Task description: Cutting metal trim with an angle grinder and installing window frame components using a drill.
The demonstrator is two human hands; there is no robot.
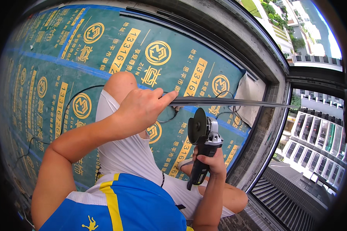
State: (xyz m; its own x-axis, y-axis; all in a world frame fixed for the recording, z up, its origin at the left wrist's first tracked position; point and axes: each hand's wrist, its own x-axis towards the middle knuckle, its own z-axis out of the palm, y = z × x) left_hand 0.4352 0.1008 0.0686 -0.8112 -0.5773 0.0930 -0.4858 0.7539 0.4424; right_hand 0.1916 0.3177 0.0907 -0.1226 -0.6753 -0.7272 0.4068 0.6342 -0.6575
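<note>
My left hand [152, 106] is closed on one end of a long, narrow dark metal bar [219, 101], held level over my bent knee and reaching right toward the window frame. My right hand [212, 159] grips a black-bodied angle grinder [204, 165] with a silver head and a thin dark disc [196, 125]. The disc stands upright a little below the bar, apart from it as far as I can see. Whether the disc is spinning cannot be told.
Green printed protective sheeting [50, 115] with blue tape covers the floor. Black cables [71, 100] lie on it. More long dark strips [181, 29] lie along the far edge, near a pale sheet [247, 90]. A framed window opening [288, 75] at the right looks out on buildings.
</note>
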